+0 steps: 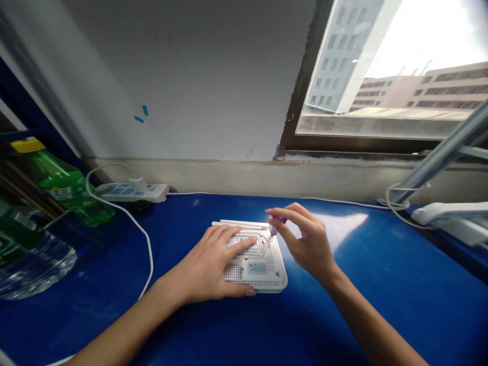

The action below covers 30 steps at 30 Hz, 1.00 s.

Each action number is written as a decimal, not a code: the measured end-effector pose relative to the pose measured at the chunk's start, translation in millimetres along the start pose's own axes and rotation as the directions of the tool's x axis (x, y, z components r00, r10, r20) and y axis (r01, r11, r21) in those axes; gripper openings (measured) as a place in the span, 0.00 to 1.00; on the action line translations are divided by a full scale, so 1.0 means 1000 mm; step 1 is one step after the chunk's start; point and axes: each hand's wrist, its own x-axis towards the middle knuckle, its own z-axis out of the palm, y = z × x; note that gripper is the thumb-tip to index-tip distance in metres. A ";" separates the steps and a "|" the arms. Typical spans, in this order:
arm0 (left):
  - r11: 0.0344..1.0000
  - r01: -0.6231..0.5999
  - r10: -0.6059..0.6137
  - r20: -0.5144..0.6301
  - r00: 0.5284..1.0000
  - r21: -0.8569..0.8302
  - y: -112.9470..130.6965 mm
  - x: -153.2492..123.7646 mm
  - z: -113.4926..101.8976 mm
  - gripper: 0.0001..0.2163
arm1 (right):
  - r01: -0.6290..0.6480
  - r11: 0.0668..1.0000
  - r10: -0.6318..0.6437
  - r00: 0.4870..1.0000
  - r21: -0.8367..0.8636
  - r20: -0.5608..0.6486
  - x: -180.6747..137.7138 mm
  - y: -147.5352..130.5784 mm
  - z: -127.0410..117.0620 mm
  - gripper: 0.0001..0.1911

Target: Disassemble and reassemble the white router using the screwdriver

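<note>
A white router (275, 274) with perforated vents and a label lies underside up on the blue table, its antennas folded along the far edge. My left hand (213, 264) spans its left part and holds it down, the thumb along the near edge and the fingers spread over the casing. My right hand (308, 239) is closed in a pinch on a short screwdriver (277, 223) with a translucent red-purple handle. The screwdriver stands tilted over the router's far right corner, its lower end at a screw hole there. Whether the tip sits in the hole is too small to tell.
On the left stand a green bottle (70, 188) with a yellow cap and a large clear bottle (34, 259). A power strip (152, 192) with a white cable (147, 239) lies by the wall. A white device (453, 216) and a metal bar (438, 152) are at right.
</note>
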 end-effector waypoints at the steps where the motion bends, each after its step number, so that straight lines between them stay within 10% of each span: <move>1: 1.000 0.001 -0.001 0.005 1.000 0.005 0.000 0.000 0.000 0.44 | 0.004 1.000 -0.004 1.000 -0.027 -0.011 0.000 0.001 0.000 0.10; 9: 1.000 -0.017 0.017 -0.020 1.000 -0.003 0.000 0.000 0.000 0.43 | -0.006 0.996 -0.011 0.984 0.093 0.180 -0.002 0.002 -0.002 0.22; 18: 1.000 -0.012 0.011 -0.016 1.000 -0.008 -0.001 -0.001 0.002 0.44 | -0.015 0.997 0.017 0.999 -0.071 0.030 0.001 -0.003 -0.001 0.10; 25: 1.000 -0.010 0.010 -0.013 1.000 0.002 0.000 -0.001 0.001 0.44 | -0.093 0.995 0.084 0.961 0.023 0.265 -0.004 0.003 -0.007 0.20; 30: 1.000 -0.007 0.007 -0.010 1.000 -0.006 0.000 0.000 0.000 0.44 | -0.101 0.991 0.116 0.972 -0.082 0.202 -0.003 0.000 -0.006 0.14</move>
